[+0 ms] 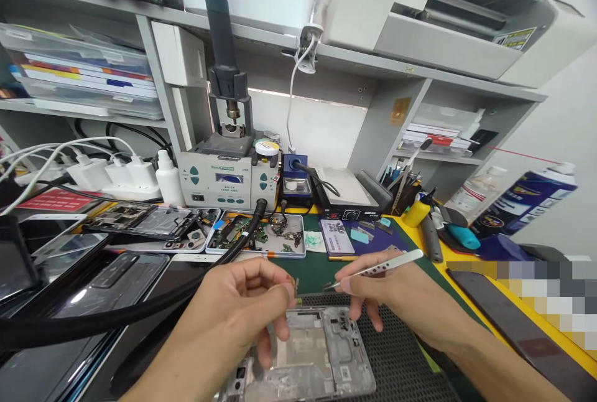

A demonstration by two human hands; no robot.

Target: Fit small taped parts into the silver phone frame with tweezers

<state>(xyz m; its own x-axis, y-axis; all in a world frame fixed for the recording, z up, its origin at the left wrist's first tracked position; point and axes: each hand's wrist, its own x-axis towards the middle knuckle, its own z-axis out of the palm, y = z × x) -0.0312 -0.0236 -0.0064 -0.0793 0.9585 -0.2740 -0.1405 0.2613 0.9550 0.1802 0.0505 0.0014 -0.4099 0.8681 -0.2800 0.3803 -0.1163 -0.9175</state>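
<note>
Between thumb and forefinger, my left hand (pixel 252 302) pinches a small part (pixel 295 284) with a coppery edge, perhaps a flex cable; its exact kind is too small to tell. My right hand (pixel 373 287) is closed around silver tweezers (pixel 389 263), whose tips point left toward that part, a short gap away. Something tiny and dark shows at the tips, but I cannot make it out. Below both hands lies a bare metal phone frame (pixel 347 352) on a black textured mat (pixel 396 358). My left hand and wrist hide part of the frame's left side.
Several phones (pixel 116 290) lie at the left, crossed by a thick black hose (pixel 153 312). Behind my hands sit a tray (pixel 298 228) of circuit boards and a hot-air station (pixel 219 178). Spray can (pixel 517 203), bottle (pixel 480 193) and dark phone-like slab (pixel 508 321) are at the right.
</note>
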